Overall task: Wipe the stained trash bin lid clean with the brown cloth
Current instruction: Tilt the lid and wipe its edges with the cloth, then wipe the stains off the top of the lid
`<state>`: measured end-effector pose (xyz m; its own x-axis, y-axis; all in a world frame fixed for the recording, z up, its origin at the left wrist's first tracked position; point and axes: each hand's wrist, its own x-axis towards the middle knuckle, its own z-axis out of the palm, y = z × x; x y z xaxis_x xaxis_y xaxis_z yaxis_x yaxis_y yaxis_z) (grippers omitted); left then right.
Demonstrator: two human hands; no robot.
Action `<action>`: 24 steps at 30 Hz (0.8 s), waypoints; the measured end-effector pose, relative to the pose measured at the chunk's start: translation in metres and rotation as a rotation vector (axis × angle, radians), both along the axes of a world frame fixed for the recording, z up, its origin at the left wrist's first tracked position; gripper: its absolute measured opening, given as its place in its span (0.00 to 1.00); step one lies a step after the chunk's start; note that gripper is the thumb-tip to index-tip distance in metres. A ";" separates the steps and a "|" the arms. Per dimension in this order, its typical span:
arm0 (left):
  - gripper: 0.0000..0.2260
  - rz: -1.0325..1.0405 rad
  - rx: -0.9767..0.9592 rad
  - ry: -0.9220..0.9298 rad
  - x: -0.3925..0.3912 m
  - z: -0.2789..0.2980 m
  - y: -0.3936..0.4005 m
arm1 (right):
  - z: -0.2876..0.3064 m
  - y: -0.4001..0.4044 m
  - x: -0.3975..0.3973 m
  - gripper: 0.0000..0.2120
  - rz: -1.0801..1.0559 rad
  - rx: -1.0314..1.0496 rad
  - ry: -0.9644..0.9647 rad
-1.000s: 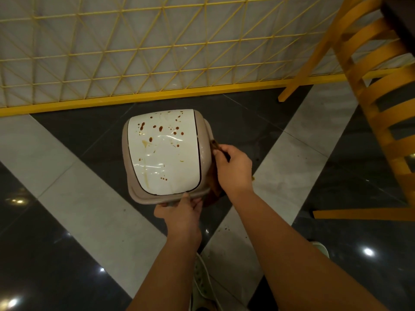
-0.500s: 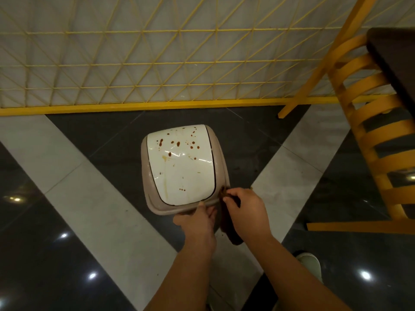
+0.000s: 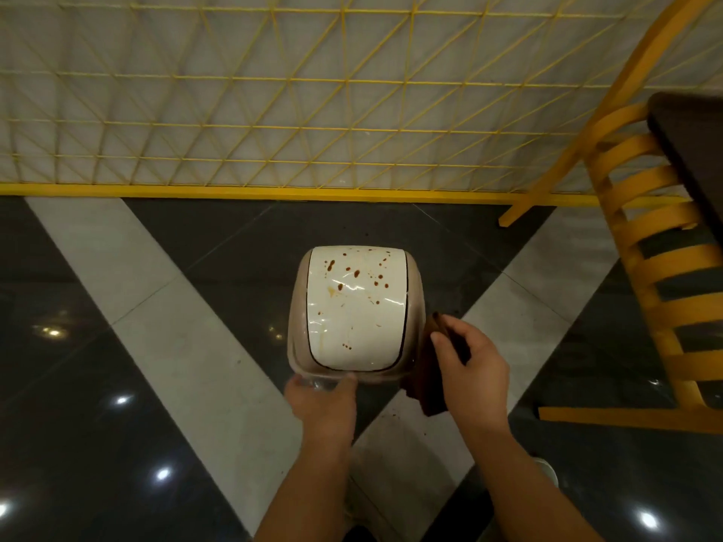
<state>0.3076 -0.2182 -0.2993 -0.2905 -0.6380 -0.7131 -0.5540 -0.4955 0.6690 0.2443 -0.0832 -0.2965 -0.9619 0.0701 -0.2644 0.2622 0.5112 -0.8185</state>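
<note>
I see L hand (image 3: pixel 321 400) gripping the near rim of the bin; stained lid (image 3: pixel 354 307) unwiped. R hand (image 3: pixel 471 363) holds brown cloth (image 3: pixel 432 389) just beside the bin's R side. Risk, my judgement: lid looks like a swing flap, so hard wiping may tip it inward or just smear the spots.

The scene is lit dimly and warmly from overhead, and a yellowish cast is laid over everything. Small bright ceiling lights are mirrored as glaring spots in the glossy dark floor (image 3: pixel 78 444). A streak of glare is carried across the white lid (image 3: pixel 354 307), whose brown stains are kept readable. Strong wide-angle bending is seen at the edges, where the yellow grid wall (image 3: pixel 274 91) and chair (image 3: pixel 665 248) are curved. Slight softness is noted throughout, and the left hand (image 3: pixel 322 400) is smeared at the fingers.
</note>
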 end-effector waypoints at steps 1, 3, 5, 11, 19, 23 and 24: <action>0.30 -0.064 -0.117 0.030 -0.003 0.008 -0.008 | 0.005 -0.003 -0.006 0.15 0.007 -0.008 0.007; 0.28 -0.219 -0.274 0.046 -0.010 0.018 -0.025 | 0.012 -0.011 -0.018 0.16 0.041 0.011 0.035; 0.32 -0.294 -0.290 0.043 -0.018 0.021 -0.039 | 0.016 -0.017 -0.029 0.16 0.094 0.070 0.081; 0.27 -0.443 -0.201 0.156 -0.035 0.023 -0.063 | 0.011 -0.025 -0.056 0.15 0.174 0.239 0.156; 0.32 -0.662 -0.200 0.156 -0.019 0.023 -0.058 | 0.011 -0.022 -0.066 0.14 0.112 0.251 0.141; 0.44 -0.795 -0.330 0.068 -0.019 0.022 -0.059 | 0.010 -0.022 -0.064 0.13 0.159 0.296 0.172; 0.45 -0.832 -0.385 0.037 -0.021 0.023 -0.059 | 0.010 -0.022 -0.063 0.14 0.162 0.306 0.178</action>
<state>0.2865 -0.2767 -0.2761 -0.7809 -0.4045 -0.4761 -0.6075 0.3142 0.7295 0.1810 -0.1057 -0.2869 -0.9959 -0.0373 -0.0826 0.0252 0.7616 -0.6475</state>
